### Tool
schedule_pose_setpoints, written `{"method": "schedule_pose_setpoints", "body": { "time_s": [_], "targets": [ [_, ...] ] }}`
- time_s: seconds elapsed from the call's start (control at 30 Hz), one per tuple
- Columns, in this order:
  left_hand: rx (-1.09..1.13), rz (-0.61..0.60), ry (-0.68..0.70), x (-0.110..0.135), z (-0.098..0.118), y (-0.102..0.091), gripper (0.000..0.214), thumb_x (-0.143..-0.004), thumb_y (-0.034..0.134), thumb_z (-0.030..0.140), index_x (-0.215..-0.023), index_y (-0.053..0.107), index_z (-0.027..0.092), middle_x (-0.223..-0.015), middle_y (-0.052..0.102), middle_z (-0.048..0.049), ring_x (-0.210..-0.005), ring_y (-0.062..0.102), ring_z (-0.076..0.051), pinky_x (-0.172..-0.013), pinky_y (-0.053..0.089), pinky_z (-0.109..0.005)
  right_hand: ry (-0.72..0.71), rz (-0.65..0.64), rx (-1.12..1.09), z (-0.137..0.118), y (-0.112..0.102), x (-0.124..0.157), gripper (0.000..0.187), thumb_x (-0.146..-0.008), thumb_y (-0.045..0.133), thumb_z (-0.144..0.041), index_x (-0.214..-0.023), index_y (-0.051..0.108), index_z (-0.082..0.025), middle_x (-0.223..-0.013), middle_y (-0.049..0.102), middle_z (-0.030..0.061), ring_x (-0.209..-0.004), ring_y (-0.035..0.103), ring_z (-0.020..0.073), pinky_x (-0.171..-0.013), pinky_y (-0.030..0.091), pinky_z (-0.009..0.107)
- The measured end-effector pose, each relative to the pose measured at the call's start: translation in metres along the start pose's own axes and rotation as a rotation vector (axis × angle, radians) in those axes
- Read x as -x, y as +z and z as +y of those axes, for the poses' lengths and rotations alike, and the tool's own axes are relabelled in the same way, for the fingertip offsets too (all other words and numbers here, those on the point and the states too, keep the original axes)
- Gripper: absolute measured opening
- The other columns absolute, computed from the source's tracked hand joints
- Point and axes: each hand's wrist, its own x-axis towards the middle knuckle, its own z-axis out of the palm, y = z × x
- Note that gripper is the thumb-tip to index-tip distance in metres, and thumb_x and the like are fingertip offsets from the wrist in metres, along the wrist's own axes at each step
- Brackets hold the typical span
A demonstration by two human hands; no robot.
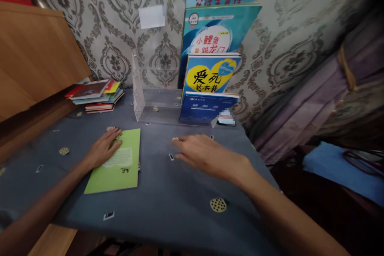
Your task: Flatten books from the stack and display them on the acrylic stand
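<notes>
A thin lime-green book [118, 178] lies flat on the cloth-covered table [171, 204], left of the middle. My left hand [105, 148] rests flat on its upper left part, fingers stretched and thumb apart. My right hand [204, 154], slightly blurred, is over the table to the right of the book. It holds nothing, its fingers extend leftward, and the thumb is apart from them. Behind the hands stands a clear plastic book rack [138, 100], with a dark blue booklet [201, 110] and a blue book with a yellow heart [207, 76] in its right side.
Taller picture books [220, 24] stand at the back of the rack. A pile of books [99, 94] lies at the back left by a wooden cabinet [39, 44]. Beside the rack is a phone-like object [226, 118], partly blurred out. A curtain [315, 100] hangs at the right.
</notes>
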Motion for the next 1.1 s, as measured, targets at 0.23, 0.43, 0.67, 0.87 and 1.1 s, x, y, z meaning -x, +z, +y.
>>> {"method": "schedule_pose_setpoints", "body": {
  "time_s": [0.23, 0.43, 0.67, 0.87, 1.1],
  "targets": [
    [-0.018, 0.029, 0.156, 0.002, 0.052, 0.021, 0.068, -0.1, 0.026, 0.059, -0.146, 0.048, 0.013, -0.154, 0.048, -0.0135, -0.147, 0.039, -0.028, -0.121, 0.032, -0.051, -0.185, 0.294, -0.113, -0.033, 0.073, -0.004, 0.017, -0.102, 0.049, -0.019, -0.11, 0.064, -0.017, -0.109, 0.072, 0.0092, -0.101, 0.066, 0.0207, -0.091, 0.049, 0.037],
    [0.002, 0.059, 0.294, -0.012, 0.117, 0.042, 0.06, -0.103, 0.028, 0.051, -0.146, 0.047, 0.013, -0.153, 0.049, -0.0151, -0.146, 0.04, -0.027, -0.12, 0.034, -0.05, -0.209, 0.527, -0.125, -0.031, 0.102, 0.013, 0.019, -0.102, 0.047, -0.017, -0.105, 0.065, -0.014, -0.111, 0.072, 0.0119, -0.099, 0.065, 0.022, -0.09, 0.05, 0.038],
    [0.017, 0.041, 0.363, -0.041, 0.184, 0.064, 0.053, -0.103, 0.032, 0.037, -0.143, 0.049, 0.006, -0.151, 0.049, -0.0205, -0.146, 0.04, -0.03, -0.119, 0.034, -0.053, -0.097, 0.582, -0.145, -0.013, 0.104, 0.023, 0.021, -0.1, 0.046, -0.013, -0.098, 0.067, -0.014, -0.1, 0.073, 0.01, -0.092, 0.065, 0.0219, -0.087, 0.051, 0.037],
    [0.183, 0.063, 0.356, -0.054, 0.191, 0.07, 0.045, -0.102, 0.031, 0.028, -0.139, 0.053, 0.013, -0.149, 0.053, -0.0162, -0.143, 0.044, -0.027, -0.119, 0.035, -0.053, 0.101, 0.512, -0.256, 0.007, 0.103, 0.02, 0.023, -0.101, 0.046, -0.018, -0.106, 0.068, -0.015, -0.109, 0.073, 0.0123, -0.105, 0.066, 0.025, -0.095, 0.053, 0.043],
    [0.338, 0.092, 0.361, -0.05, 0.181, 0.066, 0.043, -0.099, 0.031, 0.017, -0.137, 0.05, 0.015, -0.142, 0.059, -0.0165, -0.14, 0.048, -0.026, -0.115, 0.042, -0.051, 0.091, 0.28, -0.276, 0.016, 0.101, -0.001, 0.04, -0.101, 0.047, -0.025, -0.137, 0.054, -0.007, -0.145, 0.055, 0.0198, -0.14, 0.046, 0.0286, -0.121, 0.034, 0.051]
  ]
}}
